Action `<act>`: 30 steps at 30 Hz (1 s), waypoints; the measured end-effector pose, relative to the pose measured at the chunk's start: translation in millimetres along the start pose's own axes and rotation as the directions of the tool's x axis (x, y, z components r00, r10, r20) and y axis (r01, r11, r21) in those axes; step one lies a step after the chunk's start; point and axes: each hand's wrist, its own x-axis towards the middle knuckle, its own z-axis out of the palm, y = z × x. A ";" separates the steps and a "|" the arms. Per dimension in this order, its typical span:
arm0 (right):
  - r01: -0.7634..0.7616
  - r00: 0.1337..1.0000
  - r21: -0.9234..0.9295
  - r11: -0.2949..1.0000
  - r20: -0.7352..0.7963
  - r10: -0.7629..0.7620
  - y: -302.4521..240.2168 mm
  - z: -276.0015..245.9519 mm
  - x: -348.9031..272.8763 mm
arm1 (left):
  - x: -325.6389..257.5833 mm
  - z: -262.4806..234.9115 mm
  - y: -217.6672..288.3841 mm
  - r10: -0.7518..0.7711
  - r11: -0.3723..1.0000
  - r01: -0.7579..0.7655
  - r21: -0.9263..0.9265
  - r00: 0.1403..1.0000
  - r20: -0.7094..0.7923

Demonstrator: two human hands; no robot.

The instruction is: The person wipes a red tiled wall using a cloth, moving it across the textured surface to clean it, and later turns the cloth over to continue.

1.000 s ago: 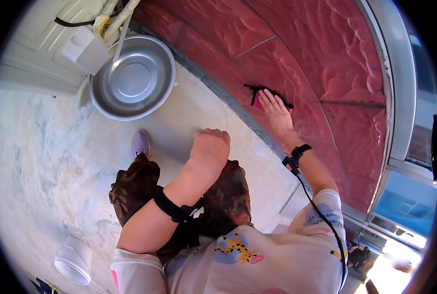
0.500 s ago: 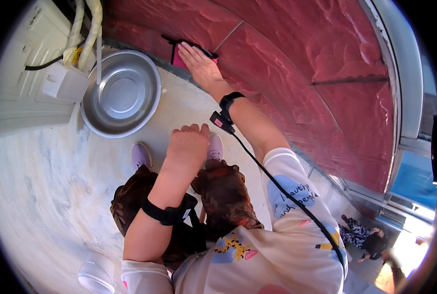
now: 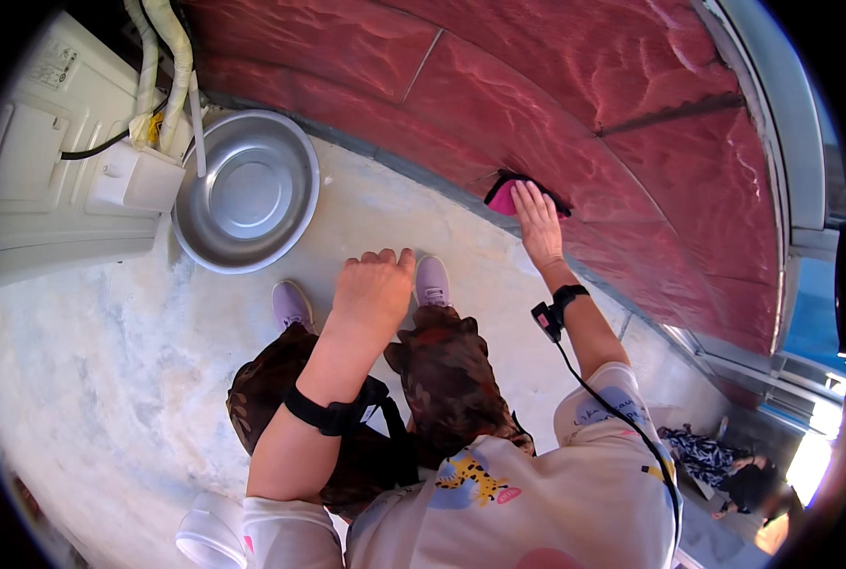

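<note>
My right hand [image 3: 538, 226] lies with its fingers stretched out on a pink cloth with black edging [image 3: 504, 197], pressing it against the lower part of the red stone-textured wall [image 3: 536, 104]. The cloth is partly covered by the fingers. In front of my knees, my left hand [image 3: 373, 296] is closed in a loose fist, back of the hand up. Nothing shows in it, though its palm is hidden. Both wrists wear black straps, and a cable runs from the right one along my arm.
A metal basin [image 3: 250, 199] stands on the pale floor [image 3: 110, 379] at the far left, beside a white outdoor unit [image 3: 53, 180] with wrapped pipes [image 3: 178, 57]. A white bucket [image 3: 209, 531] is near my left side. Another person [image 3: 717, 465] is at the lower right.
My right hand and the pink cloth have moved right along the wall, away from the basin. My left hand has kept its closed shape, and the view has shifted slightly.
</note>
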 end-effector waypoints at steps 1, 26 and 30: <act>-0.011 0.999 0.036 0.999 -0.040 0.013 -5.9 4.8 5.6 | -0.6 0.3 -0.1 0.007 1.000 -0.007 0.000 1.000 -0.003; 0.093 0.979 0.261 0.961 -0.201 -0.040 -50.6 -39.3 90.3 | 1.5 -5.3 -19.1 -0.030 0.998 0.027 -0.051 0.998 -0.062; -0.134 0.983 0.053 0.990 -0.122 0.139 4.4 -35.8 -6.0 | -2.0 -9.6 -12.7 -0.024 0.999 0.023 -0.043 1.000 -0.014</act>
